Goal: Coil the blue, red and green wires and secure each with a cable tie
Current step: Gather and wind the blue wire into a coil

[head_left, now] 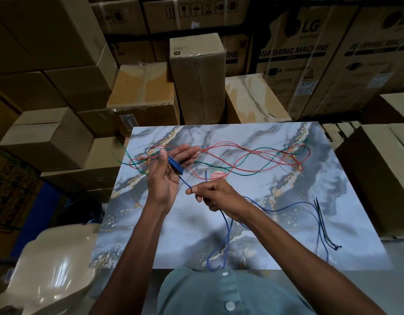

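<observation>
Boxes ring the worktop [276, 223]; left hand [166, 171], fingers straight, carries blue wire [176, 165] loops; right hand [215, 193] pinches it; feed it taut, loops even.

From my feed I see a muted grey-green button-up shirt [219, 294] at the bottom of the view. Two round white buttons [230, 306] sit along its front placket, one near the collar and one lower. Both forearms are bare, with no sleeve reaching them. I make out no watch or band on either wrist.
</observation>
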Demonstrator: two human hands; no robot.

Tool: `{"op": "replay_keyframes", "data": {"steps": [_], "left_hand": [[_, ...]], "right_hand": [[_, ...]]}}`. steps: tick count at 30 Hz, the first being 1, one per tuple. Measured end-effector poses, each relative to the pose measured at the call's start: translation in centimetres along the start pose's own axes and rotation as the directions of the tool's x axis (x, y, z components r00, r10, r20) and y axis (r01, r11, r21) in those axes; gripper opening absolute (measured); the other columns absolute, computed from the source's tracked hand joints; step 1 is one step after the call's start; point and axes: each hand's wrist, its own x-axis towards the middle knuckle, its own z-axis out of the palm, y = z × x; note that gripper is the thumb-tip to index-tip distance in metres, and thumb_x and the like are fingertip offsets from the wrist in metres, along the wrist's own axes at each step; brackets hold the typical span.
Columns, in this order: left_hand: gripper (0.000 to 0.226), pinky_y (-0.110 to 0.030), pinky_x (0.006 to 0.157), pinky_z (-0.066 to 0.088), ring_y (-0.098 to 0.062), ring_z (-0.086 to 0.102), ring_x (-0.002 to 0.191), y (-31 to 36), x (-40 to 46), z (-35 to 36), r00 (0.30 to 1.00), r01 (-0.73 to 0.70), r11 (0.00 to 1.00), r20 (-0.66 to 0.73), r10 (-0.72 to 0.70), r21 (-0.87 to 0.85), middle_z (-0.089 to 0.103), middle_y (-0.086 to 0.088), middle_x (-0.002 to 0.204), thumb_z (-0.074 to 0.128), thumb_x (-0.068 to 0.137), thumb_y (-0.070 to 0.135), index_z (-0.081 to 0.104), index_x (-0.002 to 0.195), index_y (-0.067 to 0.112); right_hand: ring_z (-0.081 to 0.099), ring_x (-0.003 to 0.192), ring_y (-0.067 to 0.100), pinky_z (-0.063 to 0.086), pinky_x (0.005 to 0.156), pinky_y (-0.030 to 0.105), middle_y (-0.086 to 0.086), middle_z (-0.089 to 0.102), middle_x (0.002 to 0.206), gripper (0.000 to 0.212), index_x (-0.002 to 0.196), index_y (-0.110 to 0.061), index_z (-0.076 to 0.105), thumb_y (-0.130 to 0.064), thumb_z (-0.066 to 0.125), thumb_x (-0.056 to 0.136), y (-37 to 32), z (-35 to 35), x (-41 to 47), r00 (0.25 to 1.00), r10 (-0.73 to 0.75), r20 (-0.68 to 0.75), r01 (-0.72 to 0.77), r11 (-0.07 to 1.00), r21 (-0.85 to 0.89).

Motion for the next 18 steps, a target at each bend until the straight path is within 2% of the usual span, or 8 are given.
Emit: {"op": "replay_keyframes", "data": {"steps": [2,4,5,8,11,14,16,18], "left_hand": [[0.052,-0.032,0.095,0.054,-0.036,0.063,0.118,-0.6,0.1,-0.3,1.000,-0.005,0.999,-0.001,0.005,0.048,0.067,-0.024,0.122,0.019,0.110,0.028,0.058,0.121,-0.005],[0.053,-0.033,0.094,0.054,-0.036,0.064,0.116,-1.1,0.1,-0.5,1.000,-0.012,0.993,0.006,0.012,0.121,0.069,-0.022,0.119,0.019,0.110,0.028,0.058,0.121,-0.006],[0.053,-0.032,0.093,0.054,-0.036,0.065,0.115,-1.3,0.1,-0.7,1.000,-0.016,0.986,0.015,0.014,0.164,0.070,-0.022,0.118,0.020,0.109,0.028,0.057,0.121,-0.008],[0.052,-0.030,0.090,0.054,-0.034,0.067,0.112,-1.4,0.1,-1.3,0.999,-0.036,0.966,0.029,0.029,0.255,0.072,-0.019,0.115,0.020,0.109,0.028,0.060,0.119,-0.003],[0.053,-0.029,0.089,0.055,-0.032,0.068,0.111,-0.8,0.5,-2.3,0.999,-0.052,0.946,0.020,0.048,0.319,0.073,-0.017,0.113,0.021,0.109,0.030,0.062,0.118,-0.003],[0.059,-0.033,0.092,0.055,-0.035,0.067,0.111,-0.3,0.8,-3.8,0.999,-0.040,0.925,0.019,0.036,0.377,0.072,-0.020,0.114,0.024,0.105,0.034,0.059,0.122,-0.011],[0.058,-0.039,0.095,0.054,-0.036,0.068,0.110,-0.1,0.7,-4.5,1.000,-0.017,0.903,0.013,0.012,0.430,0.073,-0.018,0.114,0.024,0.106,0.035,0.061,0.120,-0.007],[0.056,-0.037,0.092,0.055,-0.032,0.070,0.105,-0.1,0.4,-4.7,0.998,0.011,0.877,0.043,-0.036,0.480,0.075,-0.014,0.107,0.021,0.108,0.031,0.064,0.115,-0.004]], "right_hand": [[0.028,0.053,0.010,0.022,0.051,0.022,0.003,0.073,0.088,0.022,0.094,-0.006,0.079,-0.019,0.064,0.102,-0.8,0.1,-0.6,1.000,-0.003,0.014,0.003,0.999,-0.041],[0.030,0.051,0.010,0.024,0.051,0.021,0.012,0.075,0.110,0.032,0.071,-0.017,0.074,-0.019,0.064,0.101,-1.6,0.2,-1.0,1.000,-0.006,0.013,0.007,0.997,-0.079],[0.030,0.051,0.010,0.026,0.050,0.021,0.013,0.075,0.114,0.035,0.067,-0.018,0.071,-0.018,0.065,0.101,-2.0,0.2,-1.2,1.000,-0.004,0.011,0.005,0.995,-0.098],[0.032,0.051,0.010,0.026,0.050,0.022,0.020,0.072,0.098,0.032,0.068,-0.021,0.075,-0.017,0.067,0.098,-2.8,0.4,-1.5,1.000,0.010,0.018,-0.008,0.991,-0.134],[0.031,0.051,0.010,0.024,0.047,0.020,0.004,0.054,0.069,0.017,0.087,-0.011,0.080,-0.017,0.068,0.098,-3.5,0.2,-1.7,0.999,0.030,0.027,-0.027,0.994,-0.109],[0.030,0.050,0.010,0.025,0.046,0.019,0.001,0.050,0.066,0.019,0.090,-0.008,0.077,-0.020,0.067,0.100,-4.7,0.0,-2.1,0.996,0.035,0.077,-0.025,0.992,-0.122],[0.031,0.049,0.009,0.026,0.046,0.018,0.001,0.051,0.068,0.020,0.094,-0.007,0.078,-0.021,0.065,0.101,-5.7,0.1,-2.4,0.993,0.012,0.113,0.011,0.979,-0.203],[0.035,0.049,0.008,0.028,0.047,0.019,-0.001,0.054,0.067,0.019,0.094,-0.008,0.078,-0.022,0.067,0.100,-6.7,0.4,-2.6,0.993,-0.034,0.111,0.067,0.949,-0.309]]}}
